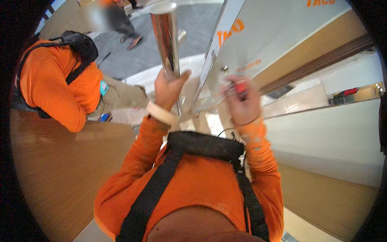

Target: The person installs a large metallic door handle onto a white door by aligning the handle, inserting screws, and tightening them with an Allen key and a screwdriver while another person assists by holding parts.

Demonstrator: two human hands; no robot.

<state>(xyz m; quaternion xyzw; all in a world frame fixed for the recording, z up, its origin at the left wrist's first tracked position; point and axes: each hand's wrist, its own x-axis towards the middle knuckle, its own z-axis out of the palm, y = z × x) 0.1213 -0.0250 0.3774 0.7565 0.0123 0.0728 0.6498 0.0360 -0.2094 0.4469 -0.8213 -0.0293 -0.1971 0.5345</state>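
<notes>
My left hand [168, 90] is wrapped round a shiny metal pull handle [164, 40], a thick round tube with a short stub on its side. The tube stands nearly upright beside the edge of a door panel [278, 28] covered in pale film with orange print. In my right hand [244, 103] is a small red-handled tool [241, 88], smeared by motion, so its exact kind cannot be told. That hand is close to the panel's face, just below a small round metal fitting [225, 69].
At the left a co-worker in an orange top [56, 76] stands close by, with another person farther off. A brown wooden surface [72, 161] lies at the lower left. On the right are a white panel [322, 129] and a ledge with a red-and-black tool [345, 92].
</notes>
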